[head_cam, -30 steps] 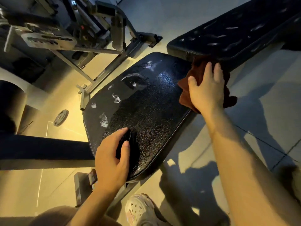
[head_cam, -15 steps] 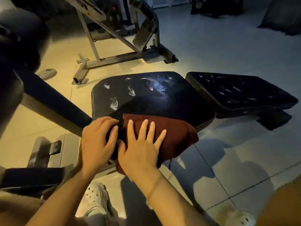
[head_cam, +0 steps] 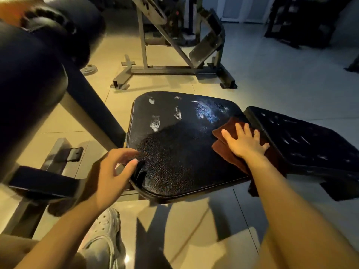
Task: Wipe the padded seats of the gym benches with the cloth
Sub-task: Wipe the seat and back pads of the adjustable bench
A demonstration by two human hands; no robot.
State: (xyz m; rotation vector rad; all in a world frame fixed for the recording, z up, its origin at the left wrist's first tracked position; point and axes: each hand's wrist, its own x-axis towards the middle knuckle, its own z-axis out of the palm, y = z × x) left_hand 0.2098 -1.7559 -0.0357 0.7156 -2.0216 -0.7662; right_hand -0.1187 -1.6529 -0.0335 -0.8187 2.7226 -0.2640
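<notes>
Rust-brown cloth [head_cam: 227, 150] under flat right hand [head_cam: 245, 142].

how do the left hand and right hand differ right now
The right hand lies flat with fingers spread, pressing the brown cloth; the left hand holds nothing, fingers loosely curled. The right is at the seat pad's far right edge, the left at its near left corner.

The right hand [head_cam: 245, 143] lies flat, palm down, fingers spread and straight, its forearm reaching in from the lower right. The left hand [head_cam: 112, 176] hovers with fingers loosely curled, holding nothing, forearm bare.
</notes>
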